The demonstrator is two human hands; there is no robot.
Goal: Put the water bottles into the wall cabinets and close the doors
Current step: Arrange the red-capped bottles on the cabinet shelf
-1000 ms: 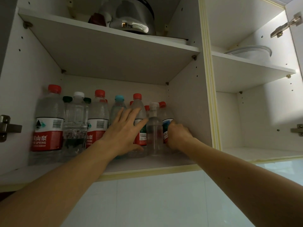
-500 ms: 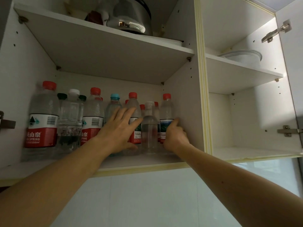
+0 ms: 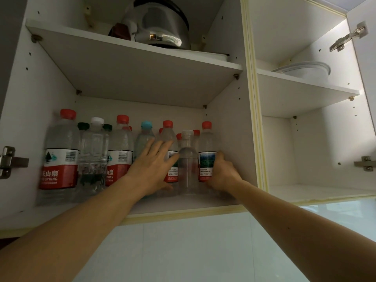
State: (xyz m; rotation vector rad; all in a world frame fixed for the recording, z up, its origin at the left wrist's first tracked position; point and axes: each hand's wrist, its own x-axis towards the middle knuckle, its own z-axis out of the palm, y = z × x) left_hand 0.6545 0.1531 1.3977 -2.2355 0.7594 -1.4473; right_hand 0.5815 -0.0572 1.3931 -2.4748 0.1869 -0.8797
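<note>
Nearest, at the bottom of the frame: white wall tiles, crossed by two bare forearms reaching up from the lower corners. Above the tiles, the cream front edge of the lower shelf, with a bare strip of shelf just behind it in front of the bottles.

Left hand, centre frame: flat, fingers straight and spread, pressed against the fronts of a blue-capped bottle and a red-capped bottle, gripping nothing. Right hand, just right of centre: fingers curled round the lower half of the rightmost bottle, red cap, landscape label, standing upright on the shelf. Between the two hands, a clear white-capped bottle, upright, touching or nearly touching its neighbours.

Right of the held bottle: a narrow gap, then the cabinet's dividing wall. Left of centre: a tight row of upright bottles out to a large red-labelled bottle close to the left wall, more caps showing behind in a second row. Free height above all the caps, up to the underside of the upper shelf.

Farther up, top centre: a steel kettle on that upper shelf. Right of frame: the second cabinet bay, door open, a white bowl on its upper shelf, bare lower shelf below. Door hinges at far left and far right.
</note>
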